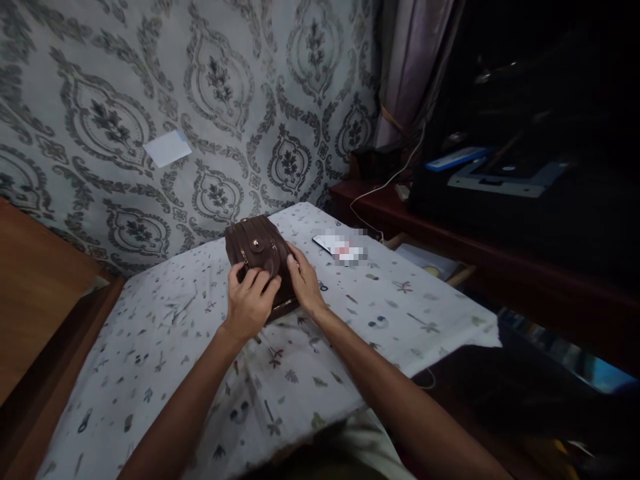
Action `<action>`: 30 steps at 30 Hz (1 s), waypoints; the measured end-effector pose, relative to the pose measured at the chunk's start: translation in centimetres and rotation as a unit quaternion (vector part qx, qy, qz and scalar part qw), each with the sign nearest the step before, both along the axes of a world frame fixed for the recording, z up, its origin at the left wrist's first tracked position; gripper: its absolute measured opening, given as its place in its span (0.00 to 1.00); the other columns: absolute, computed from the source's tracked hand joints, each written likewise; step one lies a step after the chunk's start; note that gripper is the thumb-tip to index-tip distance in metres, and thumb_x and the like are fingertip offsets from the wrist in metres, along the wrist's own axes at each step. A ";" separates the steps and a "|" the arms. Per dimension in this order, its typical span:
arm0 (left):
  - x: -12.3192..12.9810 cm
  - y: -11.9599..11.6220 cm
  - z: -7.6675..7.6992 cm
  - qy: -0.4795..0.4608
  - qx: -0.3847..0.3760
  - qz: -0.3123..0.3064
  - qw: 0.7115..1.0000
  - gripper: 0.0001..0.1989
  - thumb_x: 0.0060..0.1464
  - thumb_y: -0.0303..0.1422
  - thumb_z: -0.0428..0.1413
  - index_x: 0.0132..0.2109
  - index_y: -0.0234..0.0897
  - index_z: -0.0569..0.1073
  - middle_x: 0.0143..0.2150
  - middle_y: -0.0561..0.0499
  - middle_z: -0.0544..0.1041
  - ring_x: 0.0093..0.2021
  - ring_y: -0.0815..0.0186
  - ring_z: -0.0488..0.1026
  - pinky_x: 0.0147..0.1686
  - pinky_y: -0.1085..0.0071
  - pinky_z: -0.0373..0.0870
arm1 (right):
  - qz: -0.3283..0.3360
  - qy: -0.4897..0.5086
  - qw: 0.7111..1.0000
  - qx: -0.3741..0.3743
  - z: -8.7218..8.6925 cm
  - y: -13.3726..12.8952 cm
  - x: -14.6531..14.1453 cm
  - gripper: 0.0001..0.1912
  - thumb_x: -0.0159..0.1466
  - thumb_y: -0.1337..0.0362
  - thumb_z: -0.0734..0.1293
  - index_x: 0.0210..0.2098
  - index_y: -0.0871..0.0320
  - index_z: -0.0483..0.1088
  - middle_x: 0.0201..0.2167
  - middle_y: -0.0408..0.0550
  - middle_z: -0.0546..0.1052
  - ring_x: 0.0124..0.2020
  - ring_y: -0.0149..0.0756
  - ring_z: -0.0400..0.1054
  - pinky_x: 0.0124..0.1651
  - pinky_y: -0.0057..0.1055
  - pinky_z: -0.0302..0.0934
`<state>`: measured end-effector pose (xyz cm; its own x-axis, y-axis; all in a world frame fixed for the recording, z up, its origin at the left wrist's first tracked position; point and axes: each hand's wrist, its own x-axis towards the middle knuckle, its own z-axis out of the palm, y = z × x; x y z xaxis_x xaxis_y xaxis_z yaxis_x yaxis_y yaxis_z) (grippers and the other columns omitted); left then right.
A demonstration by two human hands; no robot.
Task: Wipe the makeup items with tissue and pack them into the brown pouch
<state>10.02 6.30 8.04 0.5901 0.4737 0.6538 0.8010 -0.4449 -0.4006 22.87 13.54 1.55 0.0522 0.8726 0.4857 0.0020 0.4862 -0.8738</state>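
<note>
A dark brown leather-look handbag [261, 235] with gold-coloured zips and a round gold stud stands on the cloth-covered table. My left hand [251, 299] has its fingers bent against the bag's front, around the edge of a pocket or flap; the fingertips are partly hidden there. Along the bag's right side lies my right hand [304, 279], its thumb on top and its other fingers out of sight behind the side, gripping it. A zip pull hangs near the bag's lower edge.
A phone-like flat object [330, 247], partly pixelated, lies right of the bag on the patterned white tablecloth [165, 360]. A white cable [385, 179] runs beside a dark red cabinet [370, 200] with an open drawer [425, 260]. Patterned wallpaper rises behind; a wooden board [40, 280] stands at left.
</note>
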 end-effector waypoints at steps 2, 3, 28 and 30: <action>0.4 0.3 0.5 -0.034 0.011 0.002 0.999 0.13 0.64 0.26 0.51 0.51 0.36 0.76 0.32 0.47 0.78 0.36 0.61 0.74 0.52 0.55 0.62 | 0.003 0.004 1.000 -0.005 0.1 -0.1 0.1 0.28 0.70 0.48 0.55 0.62 0.56 0.66 0.62 0.54 0.70 0.64 0.42 0.63 0.68 0.45 0.53; 0.7 0.4 0.8 -0.057 0.016 0.008 0.998 0.14 0.64 0.27 0.51 0.54 0.36 0.74 0.32 0.48 0.78 0.34 0.62 0.73 0.50 0.58 0.63 | 0.006 0.006 1.000 -0.006 0.2 -0.1 0.1 0.28 0.70 0.47 0.55 0.62 0.56 0.66 0.62 0.54 0.70 0.63 0.43 0.63 0.68 0.46 0.53; 1.0 0.3 0.0 -0.123 -0.047 -0.004 0.991 0.09 0.64 0.32 0.53 0.40 0.37 0.78 0.29 0.51 0.75 0.35 0.62 0.71 0.53 0.55 0.63 | 0.014 0.001 1.000 -0.008 0.3 0.0 0.3 0.31 0.70 0.44 0.54 0.61 0.57 0.67 0.61 0.55 0.71 0.63 0.43 0.64 0.67 0.43 0.55; 0.7 0.3 0.0 -0.123 -0.053 -0.009 0.991 0.09 0.64 0.32 0.53 0.40 0.38 0.78 0.28 0.51 0.75 0.35 0.63 0.71 0.54 0.55 0.63 | 0.016 -0.001 1.000 -0.008 0.3 -0.1 0.3 0.31 0.70 0.44 0.54 0.61 0.57 0.66 0.62 0.55 0.71 0.63 0.42 0.64 0.67 0.43 0.55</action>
<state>10.76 6.63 8.03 0.4285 0.5379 0.7260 0.8601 -0.4889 -0.1455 23.20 13.47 1.87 0.0221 0.8816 0.4714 -0.0115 0.4717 -0.8817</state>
